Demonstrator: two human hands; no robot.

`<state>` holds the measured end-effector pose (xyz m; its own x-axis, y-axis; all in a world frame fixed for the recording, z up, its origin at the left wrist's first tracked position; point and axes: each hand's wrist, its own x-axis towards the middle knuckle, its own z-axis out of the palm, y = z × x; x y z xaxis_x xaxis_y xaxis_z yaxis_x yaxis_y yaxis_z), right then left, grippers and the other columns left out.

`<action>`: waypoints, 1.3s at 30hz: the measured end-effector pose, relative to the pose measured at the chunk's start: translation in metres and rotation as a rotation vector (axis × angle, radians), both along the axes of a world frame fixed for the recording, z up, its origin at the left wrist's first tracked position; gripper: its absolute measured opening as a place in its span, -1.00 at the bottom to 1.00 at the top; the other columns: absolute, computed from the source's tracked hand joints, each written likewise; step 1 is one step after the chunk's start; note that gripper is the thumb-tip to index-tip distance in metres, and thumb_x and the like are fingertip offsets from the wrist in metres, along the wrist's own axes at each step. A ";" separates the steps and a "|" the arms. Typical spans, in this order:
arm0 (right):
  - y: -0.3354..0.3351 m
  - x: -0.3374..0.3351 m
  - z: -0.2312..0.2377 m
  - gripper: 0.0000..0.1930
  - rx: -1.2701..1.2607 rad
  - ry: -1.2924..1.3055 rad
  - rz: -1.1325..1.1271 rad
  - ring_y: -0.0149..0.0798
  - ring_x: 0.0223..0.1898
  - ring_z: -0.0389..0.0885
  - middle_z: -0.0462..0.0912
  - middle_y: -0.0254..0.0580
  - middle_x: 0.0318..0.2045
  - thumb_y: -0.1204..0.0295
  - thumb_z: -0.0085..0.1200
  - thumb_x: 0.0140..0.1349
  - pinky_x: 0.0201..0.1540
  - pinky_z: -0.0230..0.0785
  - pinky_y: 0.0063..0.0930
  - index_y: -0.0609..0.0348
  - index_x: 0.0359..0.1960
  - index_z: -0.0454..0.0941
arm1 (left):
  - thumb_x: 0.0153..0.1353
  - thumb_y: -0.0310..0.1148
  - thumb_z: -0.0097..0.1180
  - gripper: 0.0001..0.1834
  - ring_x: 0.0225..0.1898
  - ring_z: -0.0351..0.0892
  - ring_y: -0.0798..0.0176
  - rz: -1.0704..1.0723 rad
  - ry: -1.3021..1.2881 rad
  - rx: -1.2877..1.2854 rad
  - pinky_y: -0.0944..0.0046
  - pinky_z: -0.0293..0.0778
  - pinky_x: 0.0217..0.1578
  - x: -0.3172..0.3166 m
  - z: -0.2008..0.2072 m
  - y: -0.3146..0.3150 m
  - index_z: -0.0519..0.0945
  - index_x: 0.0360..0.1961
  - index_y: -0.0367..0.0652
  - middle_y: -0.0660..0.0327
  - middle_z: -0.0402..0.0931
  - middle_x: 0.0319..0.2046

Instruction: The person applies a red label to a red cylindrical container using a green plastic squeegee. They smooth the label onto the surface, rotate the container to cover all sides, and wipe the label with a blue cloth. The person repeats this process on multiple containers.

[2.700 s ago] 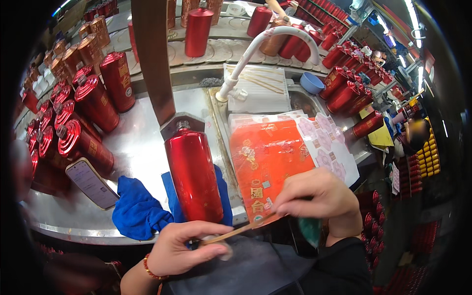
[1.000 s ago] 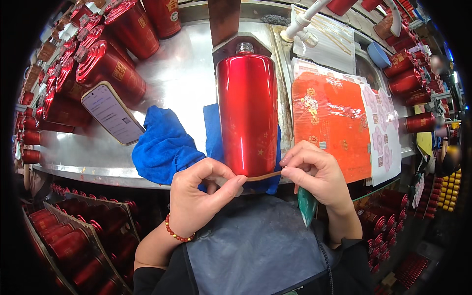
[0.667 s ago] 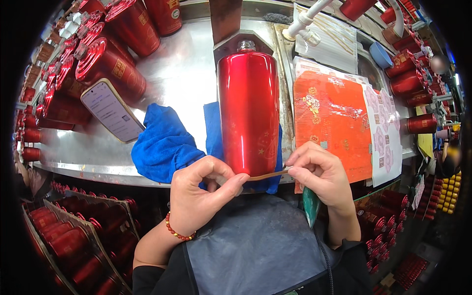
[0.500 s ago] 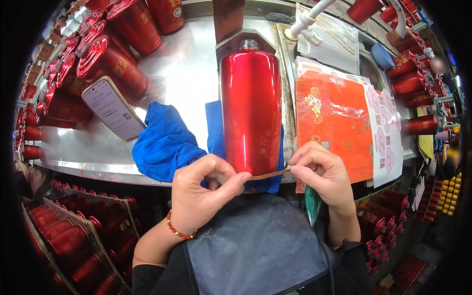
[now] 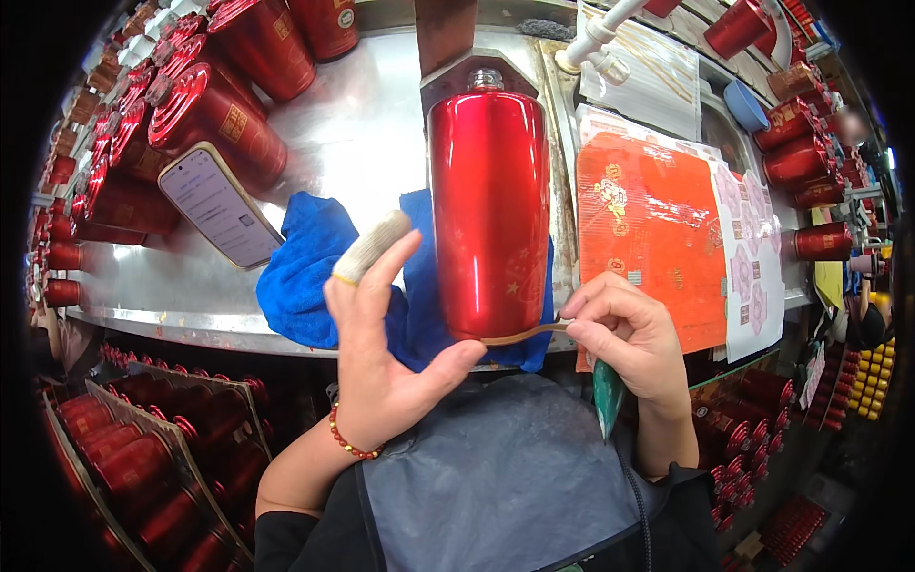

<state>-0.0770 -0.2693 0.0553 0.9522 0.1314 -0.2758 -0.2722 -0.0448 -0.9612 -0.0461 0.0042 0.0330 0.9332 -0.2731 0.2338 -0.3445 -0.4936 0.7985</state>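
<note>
A glossy red bottle point(image 5: 488, 210) with a clear glass neck lies on the bench, its base toward me. From that base a thin golden-brown strip point(image 5: 524, 336) runs right to my right hand point(image 5: 629, 334), which pinches its end between thumb and fingers. A green pointed object point(image 5: 606, 396) hangs beneath that palm; its kind is unclear. My left hand point(image 5: 376, 348) is open, its thumb tip at the strip's left end by the bottle base, fingers raised apart. A pale knitted finger sleeve point(image 5: 374, 246) covers one finger. Blue cloth point(image 5: 310, 272) lies under and beside the bottle.
A phone point(image 5: 221, 205) leans against several red bottles point(image 5: 217, 129) at left. To the right lie an orange printed sheet point(image 5: 648, 238) and white papers, with a pale pipe point(image 5: 596, 43) behind. Racks of red bottles point(image 5: 124, 467) stand below the bench edge.
My left hand has opened from a pinch, its fingers lifting up and away from the thumb. My right hand keeps its pinch on the strip almost in place.
</note>
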 end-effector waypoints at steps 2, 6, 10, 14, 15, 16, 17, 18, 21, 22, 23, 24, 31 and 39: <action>0.000 0.000 0.001 -0.94 0.002 -0.001 -0.001 -0.59 -0.29 0.55 0.60 -0.22 -0.13 0.60 0.25 0.34 -0.26 0.39 -0.70 0.34 -0.31 0.65 | 0.03 -0.14 0.58 0.11 0.37 0.25 -0.06 -0.017 -0.001 -0.019 0.03 0.13 0.39 0.002 -0.005 -0.008 0.22 0.53 -0.26 -0.07 0.28 0.42; -0.001 -0.003 0.000 -0.94 0.013 -0.007 -0.019 -0.59 -0.28 0.55 0.60 -0.22 -0.12 0.61 0.25 0.34 -0.26 0.40 -0.69 0.34 -0.31 0.64 | 0.07 -0.18 0.58 0.14 0.40 0.25 -0.08 -0.070 0.053 -0.047 0.03 0.14 0.42 0.005 -0.004 -0.013 0.15 0.56 -0.30 -0.09 0.26 0.42; -0.001 -0.003 -0.002 -0.94 0.026 -0.006 -0.017 -0.58 -0.29 0.55 0.60 -0.21 -0.12 0.60 0.25 0.35 -0.26 0.39 -0.69 0.34 -0.31 0.64 | 0.12 -0.19 0.55 0.12 0.41 0.26 -0.08 -0.076 0.092 -0.110 0.04 0.16 0.43 0.005 -0.009 -0.013 0.14 0.57 -0.30 -0.11 0.26 0.41; 0.000 -0.003 -0.003 -0.94 0.042 0.002 -0.020 -0.59 -0.29 0.54 0.60 -0.21 -0.11 0.60 0.24 0.36 -0.27 0.38 -0.69 0.34 -0.31 0.64 | 0.14 -0.20 0.53 0.10 0.44 0.24 -0.09 -0.072 0.097 -0.137 0.03 0.15 0.44 0.005 -0.011 -0.013 0.14 0.57 -0.31 -0.11 0.25 0.42; 0.000 -0.003 -0.003 -0.94 0.044 0.005 -0.021 -0.59 -0.29 0.54 0.59 -0.21 -0.11 0.60 0.24 0.36 -0.28 0.38 -0.69 0.34 -0.31 0.64 | 0.15 -0.21 0.53 0.09 0.44 0.24 -0.09 -0.076 0.097 -0.138 0.03 0.14 0.45 0.005 -0.011 -0.013 0.13 0.57 -0.31 -0.12 0.24 0.43; 0.001 -0.003 -0.004 -0.94 0.046 0.003 -0.022 -0.59 -0.29 0.54 0.60 -0.22 -0.11 0.60 0.24 0.35 -0.27 0.38 -0.69 0.34 -0.30 0.64 | 0.15 -0.21 0.52 0.09 0.44 0.24 -0.10 -0.079 0.097 -0.139 0.03 0.14 0.45 0.005 -0.012 -0.013 0.13 0.57 -0.31 -0.12 0.24 0.43; 0.001 -0.003 -0.004 -0.94 0.047 0.001 -0.023 -0.59 -0.29 0.54 0.60 -0.22 -0.11 0.60 0.25 0.35 -0.27 0.38 -0.69 0.34 -0.30 0.64 | 0.16 -0.22 0.52 0.09 0.45 0.23 -0.10 -0.081 0.097 -0.140 0.03 0.14 0.45 0.005 -0.013 -0.013 0.13 0.57 -0.32 -0.12 0.23 0.44; 0.001 -0.003 -0.004 -0.94 0.048 -0.001 -0.025 -0.59 -0.29 0.54 0.60 -0.22 -0.11 0.61 0.25 0.35 -0.27 0.38 -0.69 0.34 -0.30 0.64 | 0.16 -0.22 0.51 0.09 0.45 0.23 -0.10 -0.083 0.098 -0.136 0.03 0.13 0.45 0.004 -0.013 -0.012 0.13 0.57 -0.32 -0.13 0.23 0.44; 0.001 -0.004 -0.004 -0.95 0.054 -0.005 -0.032 -0.59 -0.28 0.54 0.60 -0.22 -0.11 0.61 0.25 0.35 -0.26 0.39 -0.70 0.34 -0.30 0.65 | 0.17 -0.23 0.50 0.08 0.45 0.22 -0.10 -0.094 0.098 -0.131 0.02 0.10 0.46 0.004 -0.016 -0.011 0.11 0.58 -0.32 -0.13 0.21 0.45; 0.001 -0.004 -0.004 -0.95 0.053 -0.007 -0.032 -0.59 -0.28 0.55 0.60 -0.22 -0.12 0.61 0.25 0.35 -0.26 0.39 -0.70 0.34 -0.30 0.65 | 0.17 -0.23 0.50 0.09 0.45 0.21 -0.09 -0.101 0.095 -0.130 0.02 0.10 0.46 0.004 -0.016 -0.010 0.11 0.58 -0.32 -0.13 0.21 0.45; 0.001 -0.004 -0.004 -0.95 0.053 -0.008 -0.032 -0.59 -0.28 0.55 0.60 -0.22 -0.12 0.61 0.25 0.35 -0.25 0.39 -0.70 0.33 -0.29 0.65 | 0.17 -0.23 0.50 0.09 0.45 0.21 -0.09 -0.108 0.093 -0.129 0.02 0.09 0.46 0.004 -0.016 -0.009 0.10 0.59 -0.32 -0.13 0.21 0.46; 0.002 -0.003 -0.004 -0.95 0.053 -0.010 -0.032 -0.59 -0.28 0.55 0.60 -0.22 -0.12 0.61 0.25 0.35 -0.25 0.40 -0.70 0.33 -0.29 0.65 | 0.17 -0.23 0.50 0.10 0.44 0.21 -0.08 -0.104 0.107 -0.143 0.02 0.09 0.46 0.004 -0.015 -0.010 0.09 0.59 -0.31 -0.13 0.22 0.45; 0.002 -0.004 -0.007 -0.96 0.051 -0.014 -0.033 -0.60 -0.28 0.55 0.60 -0.23 -0.13 0.61 0.25 0.35 -0.25 0.40 -0.70 0.32 -0.28 0.65 | 0.17 -0.24 0.48 0.11 0.40 0.22 -0.05 -0.097 0.124 -0.146 0.04 0.12 0.43 0.002 -0.012 -0.015 0.05 0.60 -0.31 -0.10 0.22 0.45; 0.005 -0.001 -0.010 -0.95 0.035 -0.016 -0.031 -0.60 -0.30 0.51 0.58 -0.29 -0.21 0.61 0.25 0.35 -0.28 0.34 -0.68 0.32 -0.30 0.63 | 0.18 -0.24 0.48 0.11 0.39 0.22 -0.06 -0.100 0.106 -0.142 0.05 0.11 0.43 0.001 -0.017 -0.016 0.04 0.60 -0.31 -0.12 0.20 0.46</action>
